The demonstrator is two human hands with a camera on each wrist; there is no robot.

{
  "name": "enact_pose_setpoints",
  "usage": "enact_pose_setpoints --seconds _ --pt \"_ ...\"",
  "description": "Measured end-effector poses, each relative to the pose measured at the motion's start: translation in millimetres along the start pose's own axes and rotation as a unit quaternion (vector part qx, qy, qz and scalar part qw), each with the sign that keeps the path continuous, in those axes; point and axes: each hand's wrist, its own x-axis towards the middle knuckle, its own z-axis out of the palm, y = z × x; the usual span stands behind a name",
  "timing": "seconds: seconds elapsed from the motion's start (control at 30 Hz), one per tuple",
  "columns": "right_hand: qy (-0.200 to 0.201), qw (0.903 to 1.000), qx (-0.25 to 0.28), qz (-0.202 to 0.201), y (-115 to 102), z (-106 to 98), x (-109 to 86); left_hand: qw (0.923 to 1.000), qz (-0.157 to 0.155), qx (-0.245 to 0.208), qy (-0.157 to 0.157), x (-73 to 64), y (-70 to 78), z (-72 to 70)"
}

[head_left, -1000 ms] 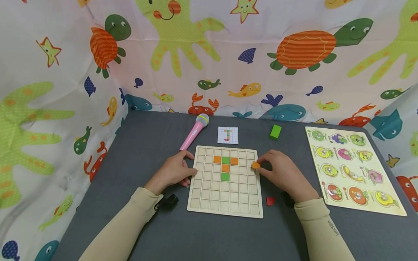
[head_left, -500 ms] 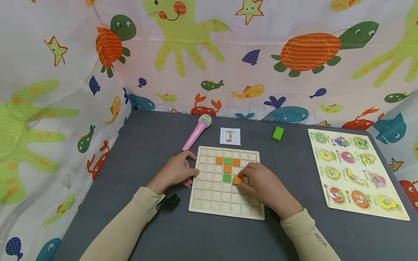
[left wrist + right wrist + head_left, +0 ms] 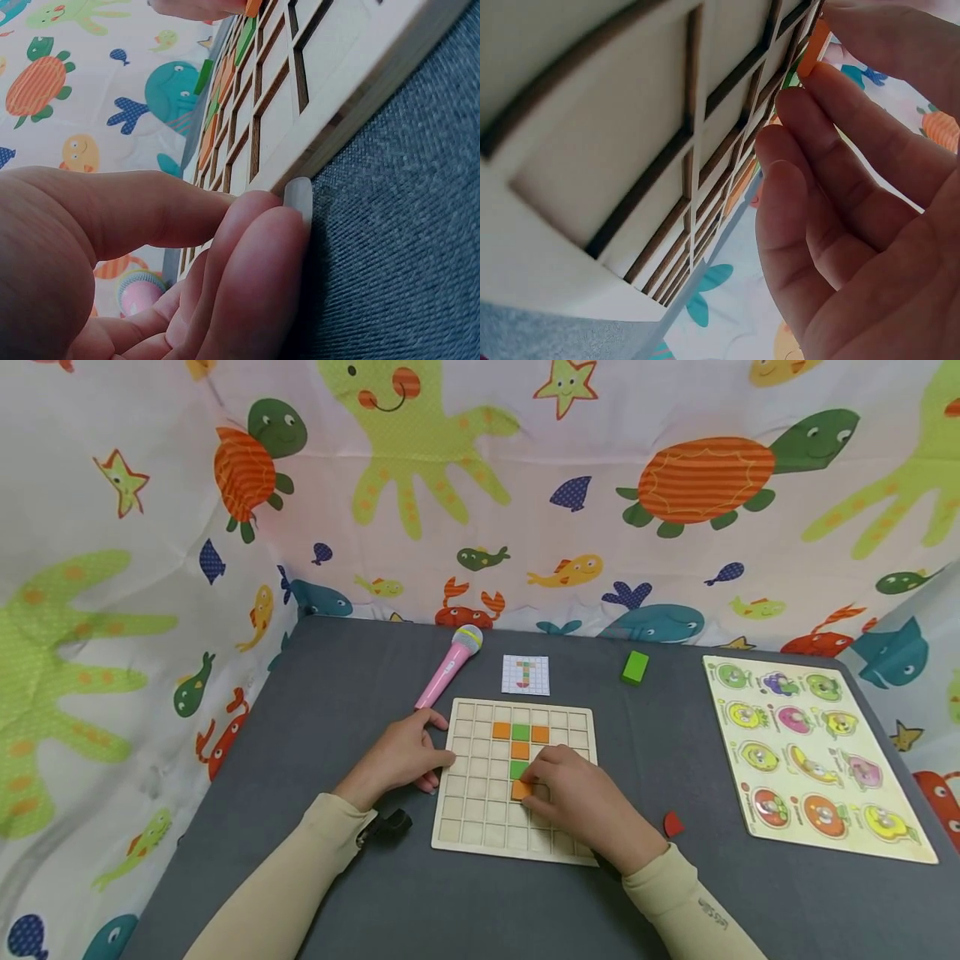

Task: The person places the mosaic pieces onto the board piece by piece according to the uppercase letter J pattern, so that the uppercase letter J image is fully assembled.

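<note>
A pale wooden grid board (image 3: 472, 832) lies on the table. Along its left edge my left hand (image 3: 393, 752) holds the rim with thumb and fingertips, seen close up in the left wrist view. Over the board, my right hand (image 3: 573, 793) pinches an orange square tile (image 3: 520, 791) at the cell just below a green tile (image 3: 517, 769). The right wrist view shows that orange tile (image 3: 815, 49) between thumb and finger, tilted against the grid; whether it sits flat cannot be told. Further orange and green tiles form a T-like pattern above.
Behind the board lie a pattern card (image 3: 525, 675), a pink toy microphone (image 3: 447, 668) and a green block (image 3: 634, 667). A red quarter-round piece (image 3: 673, 823) is beside my right forearm. A fruit puzzle board (image 3: 817, 760) lies at the right.
My right hand has carried the orange tile from the board's right edge leftward and down to the column of coloured tiles. My left hand has stayed at the left edge.
</note>
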Motion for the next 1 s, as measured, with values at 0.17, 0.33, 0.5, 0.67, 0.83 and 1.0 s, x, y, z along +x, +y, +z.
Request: enact_pose_setpoints --seconds 0.17,0.33,0.5,0.67,0.83,1.0 --pt "0.013 0.9998 -0.01 -0.014 -1.4 0.4 0.9 1.0 0.005 0.002 0.002 0.4 -2.2 -0.8" --pt "0.023 0.9994 -0.01 -0.023 -1.4 0.1 1.7 0.9999 0.011 0.004 0.005 2.4 -3.7 -0.9" --pt "0.018 0.9996 -0.009 -0.019 -1.2 1.7 1.2 0.9999 0.009 0.008 -0.001 2.2 -3.8 -0.5" --pt "0.024 0.9993 -0.01 -0.028 -1.1 3.3 1.5 1.0 0.007 0.003 -0.001 1.4 -3.1 0.0" --pt "0.023 0.9993 -0.009 -0.027 -1.5 3.3 1.7 1.0 0.003 0.004 0.001 2.1 -2.6 0.4" --pt "0.019 0.9995 -0.009 -0.024 -1.8 3.5 1.1 1.0 0.002 0.003 -0.002 3.2 -4.1 1.2"
